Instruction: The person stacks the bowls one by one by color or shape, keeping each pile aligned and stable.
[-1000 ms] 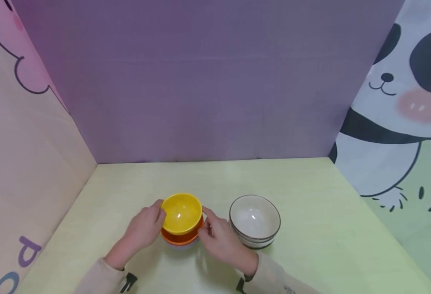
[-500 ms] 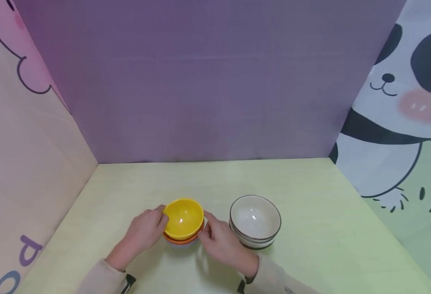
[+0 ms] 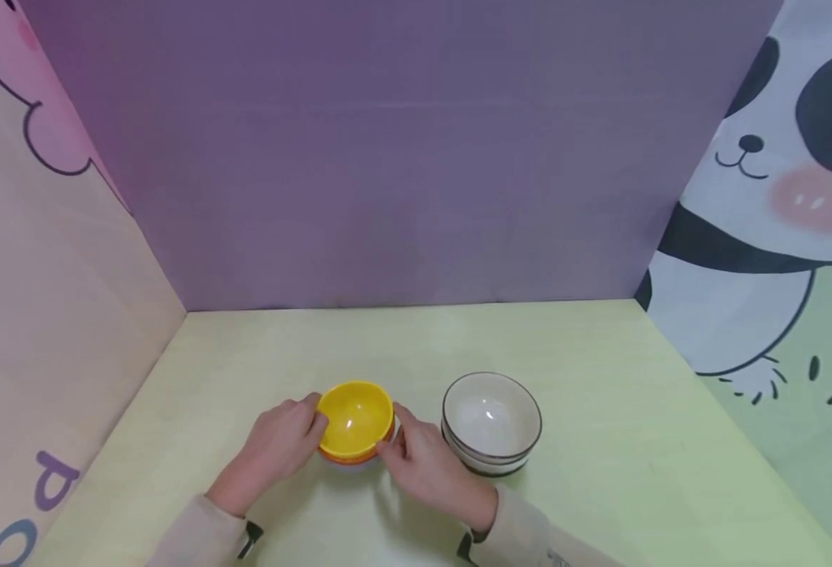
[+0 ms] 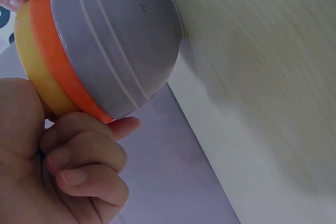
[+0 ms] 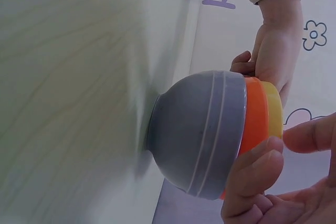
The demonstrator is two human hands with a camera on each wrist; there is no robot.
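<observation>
A yellow bowl (image 3: 355, 417) sits nested in an orange bowl (image 5: 255, 114), which sits in a grey-lavender bowl (image 5: 197, 129). The grey bowl's foot stands on the table, and the stack is upright. From the left, my left hand (image 3: 281, 441) holds the yellow bowl's rim, thumb over the edge and fingers outside. On the opposite side, my right hand (image 3: 432, 466) pinches the yellow bowl near its rim, its fingers also against the orange bowl. In the head view the two lower bowls are mostly hidden beneath the yellow one.
A stack of white bowls (image 3: 490, 417) with dark rims stands just right of my right hand. The pale table (image 3: 600, 472) meets a purple panel (image 3: 402, 157) at the back. Printed walls rise on both sides, one with a panda (image 3: 735, 315).
The yellow bowl has come down toward me and settled into the orange bowl, whose inside is now covered. Both hands moved slightly with it. The white bowls stayed put.
</observation>
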